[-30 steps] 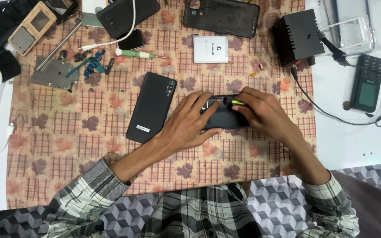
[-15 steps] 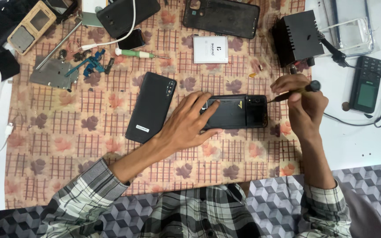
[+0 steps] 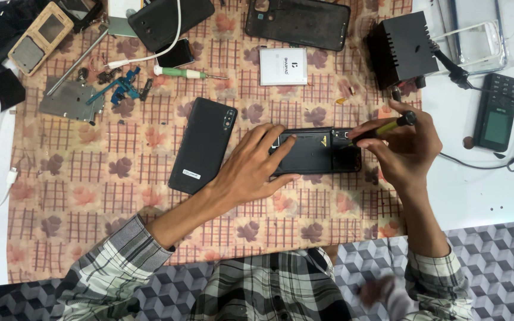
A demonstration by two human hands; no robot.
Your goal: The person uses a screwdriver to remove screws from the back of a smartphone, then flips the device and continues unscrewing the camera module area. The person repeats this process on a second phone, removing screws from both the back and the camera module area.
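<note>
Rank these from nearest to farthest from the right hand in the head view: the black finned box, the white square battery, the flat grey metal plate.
From the right hand:
1. Black finned box, just above the hand at the cloth's right edge.
2. White square battery, up and to the left, mid-cloth.
3. Flat grey metal plate, far left of the cloth.

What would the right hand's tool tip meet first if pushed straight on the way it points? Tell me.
The right hand aims its yellow-handled tool leftward and down at the opened black phone. Its tip seems to be at the phone's upper right end already, so it would likely meet the phone's inside; depth is unclear.
</note>
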